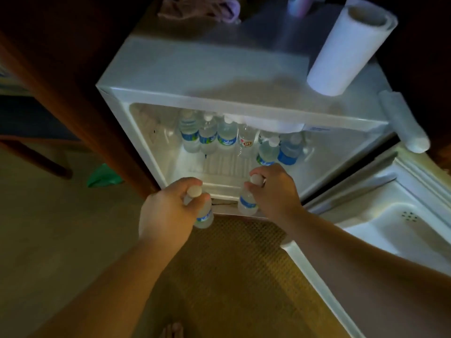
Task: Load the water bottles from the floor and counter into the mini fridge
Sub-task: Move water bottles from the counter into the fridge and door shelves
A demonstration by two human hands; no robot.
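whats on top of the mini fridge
On the white mini fridge stands a white paper towel roll, with a crumpled pinkish cloth at the back. A pale object at the frame's top edge is cut off, unidentifiable.

Bottles [227, 139] inside fridge [170, 76] rear; paper roll [346, 52] on top.

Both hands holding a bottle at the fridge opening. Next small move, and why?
Probably push both forward: the left hand and right hand each grip a bottle by the neck just outside the mini fridge, and the shelf front is bare ahead of the standing row.
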